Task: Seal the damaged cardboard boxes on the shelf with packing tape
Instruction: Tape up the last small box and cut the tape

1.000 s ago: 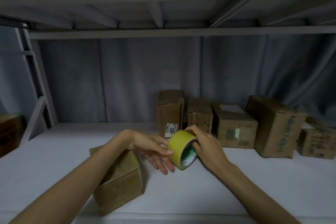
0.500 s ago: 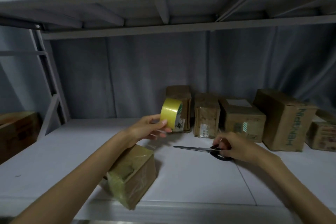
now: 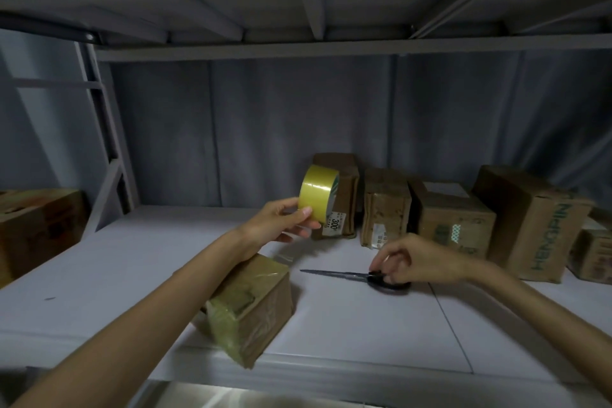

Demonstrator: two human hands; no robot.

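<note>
My left hand [image 3: 281, 223] holds a yellow roll of packing tape [image 3: 318, 193] raised above the white shelf [image 3: 139, 262]. Under my left forearm, at the shelf's front edge, lies a small cardboard box [image 3: 255, 305] with tape over its near end. A thin clear strip of tape seems to run from the roll down to that box. My right hand [image 3: 407, 262] has its fingers curled on the black handles of a pair of scissors [image 3: 357, 276], which lie flat on the shelf with the blades pointing left.
Several cardboard boxes [image 3: 453, 219] stand in a row along the back right, the largest printed with green letters [image 3: 536, 228]. Another box [image 3: 36, 228] sits on the neighbouring shelf at far left. A shelf deck [image 3: 298, 10] hangs low overhead; a grey curtain is behind.
One second ago both hands held the roll low beside the box. My left hand has since lifted the roll, and my right hand has gone to the scissors on the shelf.
</note>
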